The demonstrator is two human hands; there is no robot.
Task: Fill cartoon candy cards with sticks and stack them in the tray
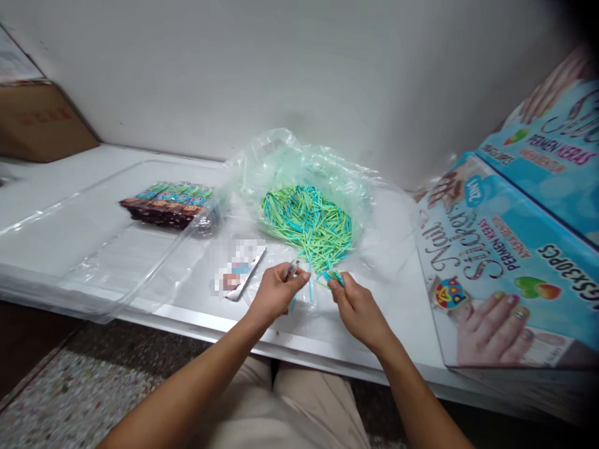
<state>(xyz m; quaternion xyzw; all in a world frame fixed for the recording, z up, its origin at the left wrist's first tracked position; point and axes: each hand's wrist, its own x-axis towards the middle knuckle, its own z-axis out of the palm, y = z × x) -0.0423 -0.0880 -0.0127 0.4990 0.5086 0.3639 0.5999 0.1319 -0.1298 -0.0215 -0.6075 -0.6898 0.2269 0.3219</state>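
Note:
Close to the table's front edge, my left hand [276, 288] pinches a small piece of clear plastic [291, 269], too small to make out fully. My right hand [358, 307] is closed on a few thin green and blue sticks [333, 275], their ends poking out toward the left hand. Just beyond both hands, a heap of the same thin sticks [311, 218] spills from the mouth of a large clear plastic bag [285, 146]. Some loose ones lie between my hands. Left of my left hand is a flat printed packet [246, 271], partly blurred.
A clear plastic tray [135, 274] on the left holds a row of small printed packets [171, 199]. Large blue printed cartons [496, 249] stand on the right. At the far left sits a brown cardboard box [44, 121]. A white wall [234, 75] rises behind the table.

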